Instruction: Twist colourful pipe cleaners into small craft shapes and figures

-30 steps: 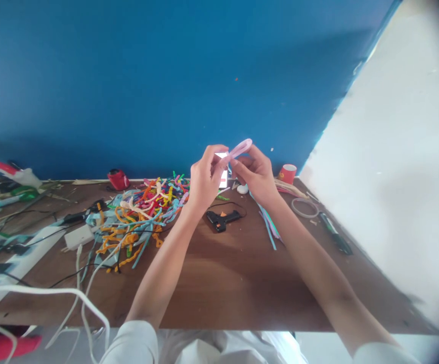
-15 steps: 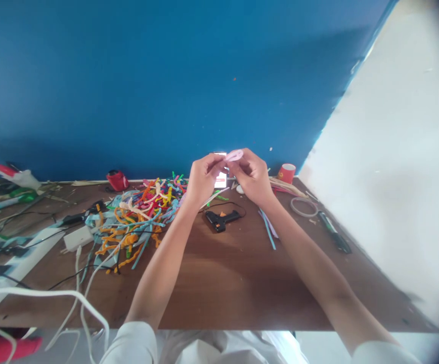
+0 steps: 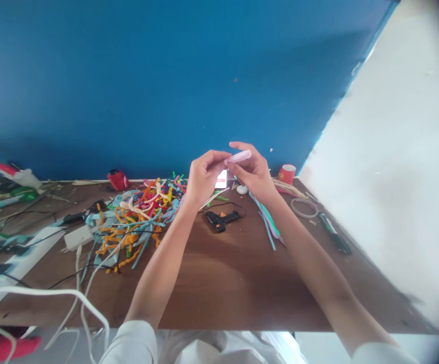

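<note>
In the head view, a pale pink pipe cleaner [image 3: 242, 156], bent into a narrow loop, is held up above the far part of the table. My left hand [image 3: 204, 174] is closed, pinching its near-left end between thumb and fingertips. My right hand [image 3: 257, 177] is around its right part, thumb against it from below, index finger lifted away above; its other fingers are partly hidden behind the loop. Below both hands lies a black glue gun [image 3: 221, 220]. A lit phone screen [image 3: 221, 179] shows behind my hands.
A tangled heap of coloured pipe cleaners [image 3: 139, 217] covers the left-middle of the brown table [image 3: 238, 283]. Blue and lilac strips [image 3: 268, 222] lie by my right forearm. Farther right are a red paper cup [image 3: 287, 174], a tape ring [image 3: 304, 207] and a marker [image 3: 334, 232]. White cables [image 3: 45, 291] cross the left.
The pink loop has turned to a narrower, edge-on view pointing up right. My right index finger has lifted and the hand has opened slightly. My left hand has barely moved.
</note>
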Available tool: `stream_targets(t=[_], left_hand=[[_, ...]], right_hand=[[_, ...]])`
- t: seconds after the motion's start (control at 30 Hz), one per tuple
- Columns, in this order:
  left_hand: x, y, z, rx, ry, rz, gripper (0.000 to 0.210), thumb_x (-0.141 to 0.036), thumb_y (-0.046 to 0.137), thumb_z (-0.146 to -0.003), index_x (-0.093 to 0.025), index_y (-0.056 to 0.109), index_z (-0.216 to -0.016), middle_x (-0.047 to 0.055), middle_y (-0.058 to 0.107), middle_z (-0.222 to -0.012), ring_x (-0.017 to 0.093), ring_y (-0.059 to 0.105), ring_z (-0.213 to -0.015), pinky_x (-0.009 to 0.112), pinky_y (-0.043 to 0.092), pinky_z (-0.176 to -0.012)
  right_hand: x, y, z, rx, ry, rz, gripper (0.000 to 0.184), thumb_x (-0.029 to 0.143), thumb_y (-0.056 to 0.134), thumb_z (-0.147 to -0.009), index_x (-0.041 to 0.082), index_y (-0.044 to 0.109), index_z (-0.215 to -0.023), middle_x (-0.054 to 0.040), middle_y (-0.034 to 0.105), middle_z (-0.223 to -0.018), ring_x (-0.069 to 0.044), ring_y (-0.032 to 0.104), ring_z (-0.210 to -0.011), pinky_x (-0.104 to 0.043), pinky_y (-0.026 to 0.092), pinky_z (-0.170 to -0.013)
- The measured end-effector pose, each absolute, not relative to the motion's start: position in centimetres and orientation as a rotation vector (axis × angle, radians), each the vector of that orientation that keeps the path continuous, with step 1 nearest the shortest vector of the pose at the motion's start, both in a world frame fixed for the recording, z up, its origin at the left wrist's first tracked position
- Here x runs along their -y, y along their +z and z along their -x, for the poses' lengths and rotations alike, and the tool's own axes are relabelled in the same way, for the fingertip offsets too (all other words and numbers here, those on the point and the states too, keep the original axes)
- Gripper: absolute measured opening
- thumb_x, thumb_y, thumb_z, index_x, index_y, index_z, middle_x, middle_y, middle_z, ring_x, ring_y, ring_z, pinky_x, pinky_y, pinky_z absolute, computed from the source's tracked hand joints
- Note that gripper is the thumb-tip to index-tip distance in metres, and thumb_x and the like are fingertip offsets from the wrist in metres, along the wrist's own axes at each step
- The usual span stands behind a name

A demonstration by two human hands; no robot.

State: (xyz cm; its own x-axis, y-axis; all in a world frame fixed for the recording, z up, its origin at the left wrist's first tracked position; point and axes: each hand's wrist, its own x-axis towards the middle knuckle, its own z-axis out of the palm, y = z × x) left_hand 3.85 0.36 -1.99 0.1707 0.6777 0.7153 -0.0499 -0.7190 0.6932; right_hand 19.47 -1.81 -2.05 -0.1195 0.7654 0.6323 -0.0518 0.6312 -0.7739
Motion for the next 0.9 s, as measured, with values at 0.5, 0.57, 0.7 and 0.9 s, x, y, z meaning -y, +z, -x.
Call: stream_targets(t=[0.5, 0.57, 0.7, 0.9], left_hand=[[0.4, -1.7, -4.1, -0.658, 1.685, -1.845, 0.012, -0.027, 0.068, -0.090, -0.020, 0.075, -0.096, 0.003, 0.075, -0.090, 0.012, 0.065, -0.074, 0.024, 0.049, -0.066], [0.6, -1.7, -4.3, -0.715, 1.720, -1.825, 0.012, -0.027, 0.068, -0.089, -0.019, 0.075, -0.095, 0.004, 0.075, -0.088, 0.013, 0.065, -0.074, 0.024, 0.050, -0.066], [0.9, -1.8, -4.6, -0.769, 1.782, -1.841, 0.010, -0.024, 0.066, -0.090, -0.019, 0.074, -0.093, 0.004, 0.075, -0.091, 0.014, 0.067, -0.080, 0.025, 0.053, -0.072], [1.3, -2.2, -4.8, -0.832, 1.833, -2.013, 0.014, -0.024, 0.059, -0.095, -0.019, 0.071, -0.098, 0.005, 0.074, -0.098, 0.015, 0.068, -0.089, 0.027, 0.054, -0.080]], right_hand=[[2.2, -2.4, -19.0, 1.553, 0.396, 0.750, 0.024, 0.044, 0.067, -0.090, 0.021, 0.066, -0.097, 0.0011, 0.065, -0.073, -0.011, 0.057, -0.062, -0.027, 0.044, -0.059], [2.2, -2.5, -18.8, 1.544, 0.348, 0.790, 0.024, 0.045, 0.065, -0.092, 0.021, 0.065, -0.096, 0.0008, 0.065, -0.072, -0.012, 0.056, -0.061, -0.028, 0.043, -0.059], [2.2, -2.9, -18.3, 1.540, 0.293, 0.804, 0.021, 0.041, 0.059, -0.095, 0.021, 0.062, -0.093, 0.0000, 0.064, -0.074, -0.012, 0.055, -0.062, -0.028, 0.041, -0.059], [2.4, -3.2, -17.7, 1.485, 0.218, 0.881, 0.022, 0.040, 0.051, -0.099, 0.021, 0.059, -0.091, 0.0015, 0.060, -0.070, -0.011, 0.049, -0.058, -0.027, 0.036, -0.058]])
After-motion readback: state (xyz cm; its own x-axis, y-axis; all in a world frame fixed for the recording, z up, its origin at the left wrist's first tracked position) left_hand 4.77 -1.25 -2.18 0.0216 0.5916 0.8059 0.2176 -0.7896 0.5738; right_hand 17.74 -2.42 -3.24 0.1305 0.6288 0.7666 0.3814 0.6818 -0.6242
